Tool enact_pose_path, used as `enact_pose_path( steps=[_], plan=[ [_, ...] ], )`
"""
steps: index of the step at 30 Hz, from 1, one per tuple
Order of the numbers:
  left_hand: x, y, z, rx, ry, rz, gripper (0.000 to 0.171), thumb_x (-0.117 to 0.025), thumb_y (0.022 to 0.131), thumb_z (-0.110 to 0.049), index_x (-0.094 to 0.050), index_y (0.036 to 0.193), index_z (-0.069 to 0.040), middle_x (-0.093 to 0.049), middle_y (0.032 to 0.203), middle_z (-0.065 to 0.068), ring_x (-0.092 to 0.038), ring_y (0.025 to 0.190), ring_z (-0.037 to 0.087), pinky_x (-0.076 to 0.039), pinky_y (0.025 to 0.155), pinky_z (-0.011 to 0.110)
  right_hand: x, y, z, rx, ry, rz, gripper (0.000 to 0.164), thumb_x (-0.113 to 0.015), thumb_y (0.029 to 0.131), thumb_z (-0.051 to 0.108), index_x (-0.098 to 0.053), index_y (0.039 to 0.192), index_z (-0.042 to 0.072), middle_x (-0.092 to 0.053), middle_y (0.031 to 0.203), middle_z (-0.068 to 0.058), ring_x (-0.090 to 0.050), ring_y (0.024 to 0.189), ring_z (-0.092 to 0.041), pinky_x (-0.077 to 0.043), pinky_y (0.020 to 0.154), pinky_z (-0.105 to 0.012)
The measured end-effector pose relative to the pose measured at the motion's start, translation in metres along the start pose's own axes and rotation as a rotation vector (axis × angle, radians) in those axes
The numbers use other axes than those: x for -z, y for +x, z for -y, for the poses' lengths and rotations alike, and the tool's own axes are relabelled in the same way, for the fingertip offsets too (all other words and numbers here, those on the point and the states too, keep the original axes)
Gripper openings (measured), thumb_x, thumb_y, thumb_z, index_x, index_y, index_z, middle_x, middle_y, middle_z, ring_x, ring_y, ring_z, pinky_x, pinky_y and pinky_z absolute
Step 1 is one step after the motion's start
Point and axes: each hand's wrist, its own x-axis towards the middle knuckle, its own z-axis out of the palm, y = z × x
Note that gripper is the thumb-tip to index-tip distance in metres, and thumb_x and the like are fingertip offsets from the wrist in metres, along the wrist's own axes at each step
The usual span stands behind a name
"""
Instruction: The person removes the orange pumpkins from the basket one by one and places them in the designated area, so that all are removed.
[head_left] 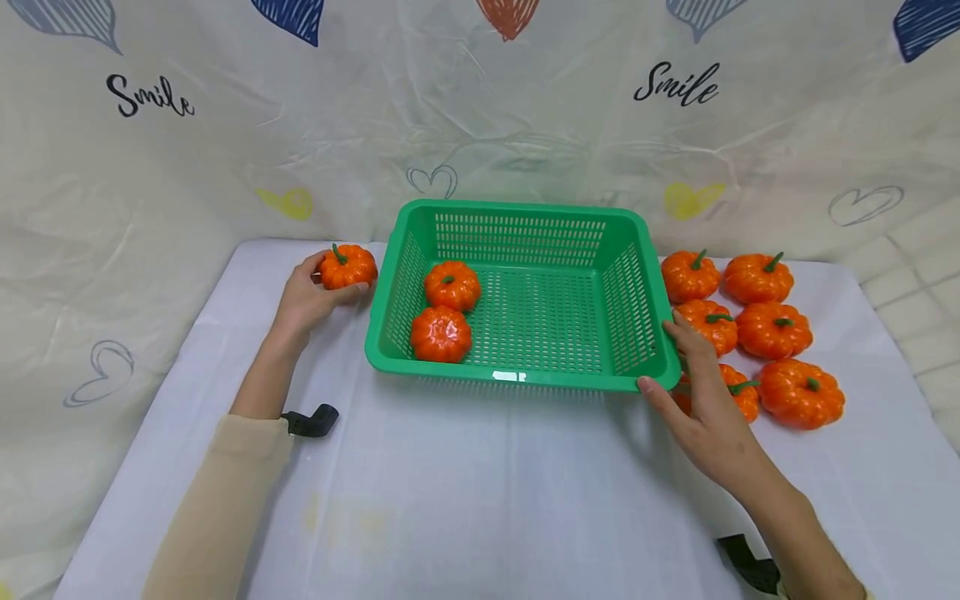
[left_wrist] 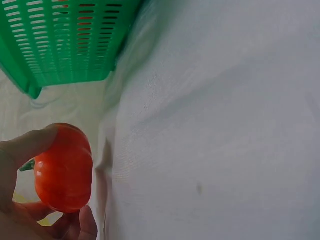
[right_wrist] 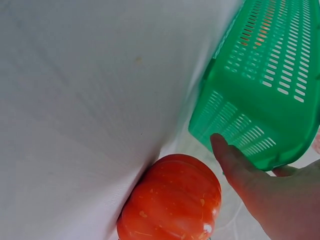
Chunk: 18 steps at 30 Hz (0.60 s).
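My left hand [head_left: 307,300] grips a small orange pumpkin [head_left: 349,267] with a green stem, left of the green plastic basket [head_left: 517,380]. In the left wrist view, the thumb and fingers close round this pumpkin [left_wrist: 65,167], below the basket's slotted wall [left_wrist: 65,45]. Two more pumpkins lie inside the basket at its left end, one pumpkin [head_left: 453,285] behind the other pumpkin [head_left: 441,335]. At the basket's front right corner, my right hand [head_left: 708,417] holds the rim, thumb on the front and fingers on the right side. Its palm hides part of a pumpkin beneath.
Several pumpkins [head_left: 772,329] stand in two columns on the white tablecloth [head_left: 480,492], right of the basket. One pumpkin [right_wrist: 172,200] sits close beside the right hand. A printed curtain [head_left: 525,125] hangs behind the table's back edge.
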Motion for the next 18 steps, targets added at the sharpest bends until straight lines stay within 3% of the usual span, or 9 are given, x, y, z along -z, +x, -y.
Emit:
enact_pose_path(
  steps=[9, 18],
  plan=[
    [-0.0012, 0.0037, 0.0046, 0.017, 0.013, 0.022, 0.095, -0.08, 0.092, -0.03, -0.024, 0.166, -0.012, -0.032, 0.167, 0.02, -0.036, 0.148, 0.039, -0.034, 0.124, 0.057, -0.001, 0.0002, 0.0004, -0.007, -0.003, -0.002, 0.082, -0.064, 0.103, 0.015, -0.015, 0.167, 0.027, -0.01, 0.176, 0.002, -0.044, 0.136, -0.031, -0.037, 0.093, 0.005],
    [-0.0014, 0.0074, 0.0091, 0.009, -0.023, 0.008, 0.096, -0.074, 0.096, -0.03, -0.013, 0.168, -0.011, -0.02, 0.174, 0.016, -0.026, 0.158, 0.038, -0.026, 0.13, 0.054, -0.0011, -0.0001, 0.002, -0.014, -0.006, 0.003, 0.082, -0.064, 0.104, 0.017, -0.014, 0.167, 0.027, -0.009, 0.176, 0.003, -0.043, 0.137, -0.031, -0.037, 0.093, 0.005]
  ],
)
